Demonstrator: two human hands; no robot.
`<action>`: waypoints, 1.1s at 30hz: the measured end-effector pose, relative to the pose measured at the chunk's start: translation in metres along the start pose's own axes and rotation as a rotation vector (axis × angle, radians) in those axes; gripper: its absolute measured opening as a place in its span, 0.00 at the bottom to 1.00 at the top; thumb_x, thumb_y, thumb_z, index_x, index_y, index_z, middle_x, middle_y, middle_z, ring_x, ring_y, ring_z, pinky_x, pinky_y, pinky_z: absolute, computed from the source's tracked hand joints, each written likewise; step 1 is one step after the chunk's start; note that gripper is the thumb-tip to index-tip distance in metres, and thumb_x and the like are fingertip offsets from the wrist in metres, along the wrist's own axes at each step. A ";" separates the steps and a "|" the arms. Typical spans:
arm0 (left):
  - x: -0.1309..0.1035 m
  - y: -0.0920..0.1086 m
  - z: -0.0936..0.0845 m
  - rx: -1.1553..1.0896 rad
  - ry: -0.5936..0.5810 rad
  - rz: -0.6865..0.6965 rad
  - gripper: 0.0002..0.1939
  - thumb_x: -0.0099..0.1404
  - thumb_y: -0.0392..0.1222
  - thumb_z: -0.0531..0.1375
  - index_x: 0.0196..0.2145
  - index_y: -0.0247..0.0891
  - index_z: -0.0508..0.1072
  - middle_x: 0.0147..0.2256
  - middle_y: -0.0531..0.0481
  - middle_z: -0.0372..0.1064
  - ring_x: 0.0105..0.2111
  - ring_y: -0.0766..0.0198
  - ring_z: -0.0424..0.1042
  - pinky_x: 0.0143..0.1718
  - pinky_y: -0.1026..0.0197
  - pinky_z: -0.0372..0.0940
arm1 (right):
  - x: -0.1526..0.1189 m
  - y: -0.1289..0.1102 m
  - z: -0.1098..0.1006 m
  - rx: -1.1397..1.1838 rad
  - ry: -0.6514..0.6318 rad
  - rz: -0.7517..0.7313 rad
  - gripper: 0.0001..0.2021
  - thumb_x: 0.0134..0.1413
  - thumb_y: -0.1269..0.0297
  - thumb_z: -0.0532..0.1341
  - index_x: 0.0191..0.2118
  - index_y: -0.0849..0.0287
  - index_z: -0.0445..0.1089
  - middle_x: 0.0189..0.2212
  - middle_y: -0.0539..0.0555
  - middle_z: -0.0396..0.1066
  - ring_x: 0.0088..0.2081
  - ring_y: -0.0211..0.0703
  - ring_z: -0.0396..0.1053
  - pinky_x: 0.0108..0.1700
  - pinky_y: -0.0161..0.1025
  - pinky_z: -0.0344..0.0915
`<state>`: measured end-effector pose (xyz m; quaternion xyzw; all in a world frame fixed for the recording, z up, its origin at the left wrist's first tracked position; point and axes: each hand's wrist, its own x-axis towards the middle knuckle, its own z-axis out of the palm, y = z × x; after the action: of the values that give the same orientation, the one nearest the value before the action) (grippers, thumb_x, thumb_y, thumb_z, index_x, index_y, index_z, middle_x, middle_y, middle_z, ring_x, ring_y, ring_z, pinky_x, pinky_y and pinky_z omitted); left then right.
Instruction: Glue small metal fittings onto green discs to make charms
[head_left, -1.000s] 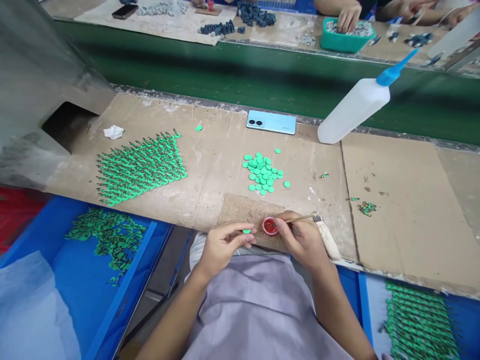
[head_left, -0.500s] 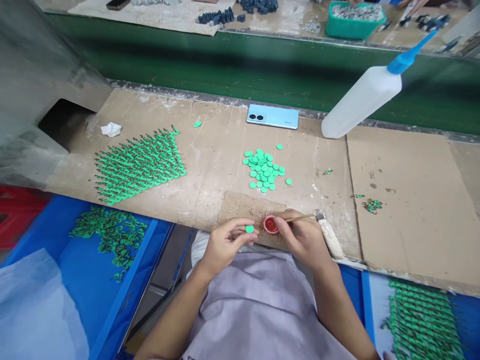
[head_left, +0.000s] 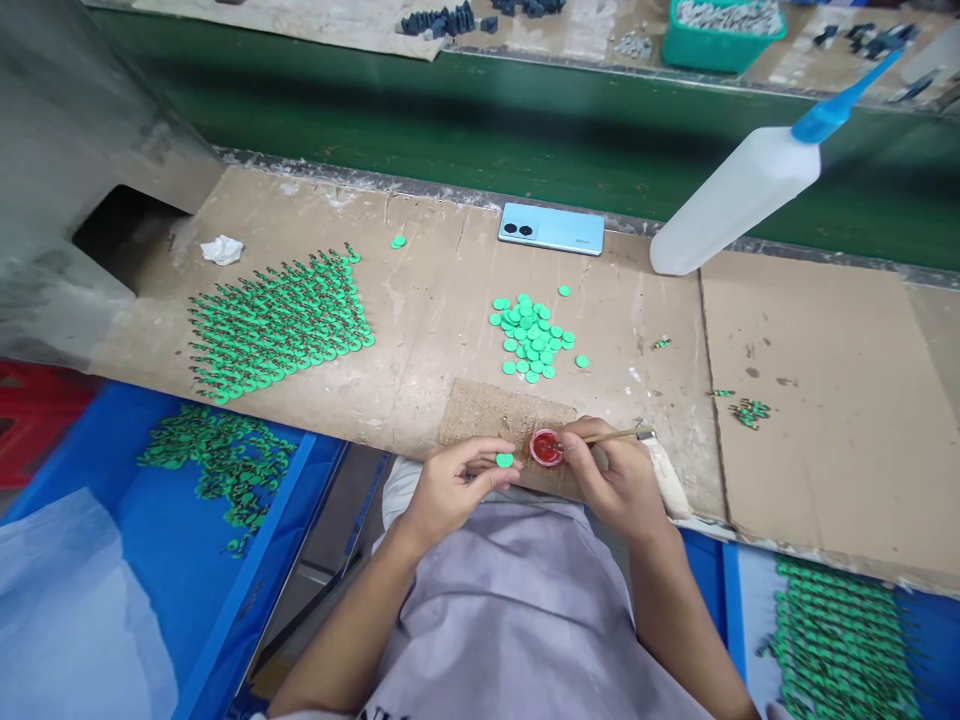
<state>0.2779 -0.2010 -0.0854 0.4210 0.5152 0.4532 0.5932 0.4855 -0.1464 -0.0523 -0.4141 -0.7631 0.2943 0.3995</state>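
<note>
My left hand (head_left: 457, 485) pinches a small round green disc (head_left: 504, 460) between thumb and fingertips, just left of a little cup of red paste (head_left: 547, 448). In my right hand (head_left: 611, 475) is a thin wooden stick (head_left: 619, 435), and its lower tip reaches into the cup. The cup sits on a rough brown board (head_left: 480, 410) at the table's front edge. Beyond it lies a loose pile of green discs (head_left: 529, 335). To the left, green discs with dark, upright pieces (head_left: 277, 325) stand in close rows.
A blue phone (head_left: 551, 229) and a tilted white bottle (head_left: 739, 200) are at the back. Small green-and-gold pieces (head_left: 750, 412) lie on cardboard to the right. Blue trays (head_left: 217, 600) with green parts flank my lap. A white-wrapped object (head_left: 667, 480) rests beside my right hand.
The view has shifted slightly. The stick's tip now shows inside the red cup, and my right hand sits slightly further from it. My left hand keeps its pinch on the disc.
</note>
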 end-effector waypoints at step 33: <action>-0.001 0.008 0.003 0.175 -0.049 0.100 0.10 0.65 0.42 0.70 0.44 0.40 0.83 0.38 0.47 0.86 0.38 0.55 0.86 0.41 0.59 0.81 | -0.012 -0.011 0.009 0.251 -0.010 -0.126 0.08 0.70 0.71 0.57 0.42 0.54 0.73 0.30 0.54 0.78 0.32 0.46 0.78 0.31 0.40 0.74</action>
<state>0.2803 -0.1998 -0.0769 0.5071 0.5168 0.4250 0.5432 0.4772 -0.1631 -0.0523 -0.3107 -0.7465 0.3641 0.4622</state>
